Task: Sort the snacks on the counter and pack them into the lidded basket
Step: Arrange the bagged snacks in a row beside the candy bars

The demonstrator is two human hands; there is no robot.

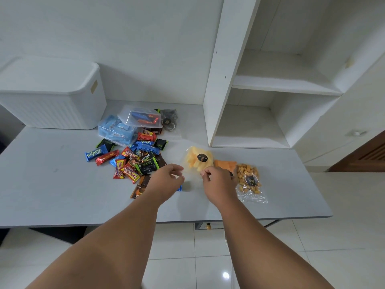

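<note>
The left hand (166,180) and right hand (218,184), set apart, each pinch the near edge of a crinkly clear bag (198,161) of yellow chips. The ribbed white lidded basket (52,94) stands at ten o'clock, and glossy wrapped bars (133,161) lie at nine.

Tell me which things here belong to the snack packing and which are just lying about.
For the job: lidded basket, pile of wrapped bars, two clear boxes, crisp bag held by left hand and right hand, orange bag, bag of brown bites, dark bag at the back.
Just lying about: shelves, drawer knob, wooden door.
</note>
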